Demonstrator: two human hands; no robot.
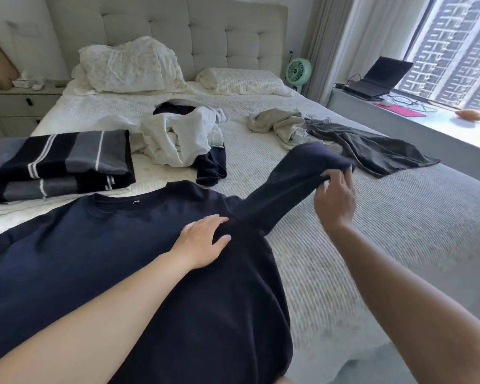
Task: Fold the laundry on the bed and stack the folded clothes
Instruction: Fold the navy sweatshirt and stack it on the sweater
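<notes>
Navy long-sleeve shirt (pixel 122 259) is spread flat on the bed (pixel 372 245) right up close, neck hole pointing toward the headboard. Left hand (pixel 203 239) lies open and flat on it, palm down near the right armpit seam, fingers spread and not pinching anything. Right hand (pixel 334 198) has its grip clamped on the cuff end of the right sleeve (pixel 288 184), which is lifted off the bed and stretched out toward the window side.

Further back on the left sits a folded striped black-and-grey piece (pixel 64 164) on top of something pale. Middle of the bed has a messy white pile (pixel 183 137) with dark bits poking out. On the right lie a crumpled beige garment (pixel 280 124) and a dark grey one (pixel 372 151), touching each other, both unfolded.
</notes>
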